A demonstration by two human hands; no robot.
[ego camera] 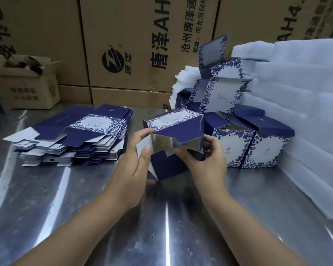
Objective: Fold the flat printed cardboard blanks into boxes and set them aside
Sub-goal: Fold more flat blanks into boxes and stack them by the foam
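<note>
A half-formed navy and white floral box [178, 127] is held above the steel table at the centre, its open end and silver inside facing me, bottom flaps partly spread. My left hand [136, 166] holds its left side, thumb on the left flap and fingers on the upper corner. My right hand [206, 162] grips the right side, thumb pressing a lower navy flap inward. A spread stack of flat printed blanks [75, 135] lies to the left. Folded boxes [252, 144] stand in a pile at the right, several more stacked behind them [219, 89].
White foam sheets [306, 112] are stacked high along the right side. Large brown shipping cartons [135, 45] wall off the back. A smaller open carton [25, 83] sits at the back left. The steel table [161, 227] reflects light in front of me.
</note>
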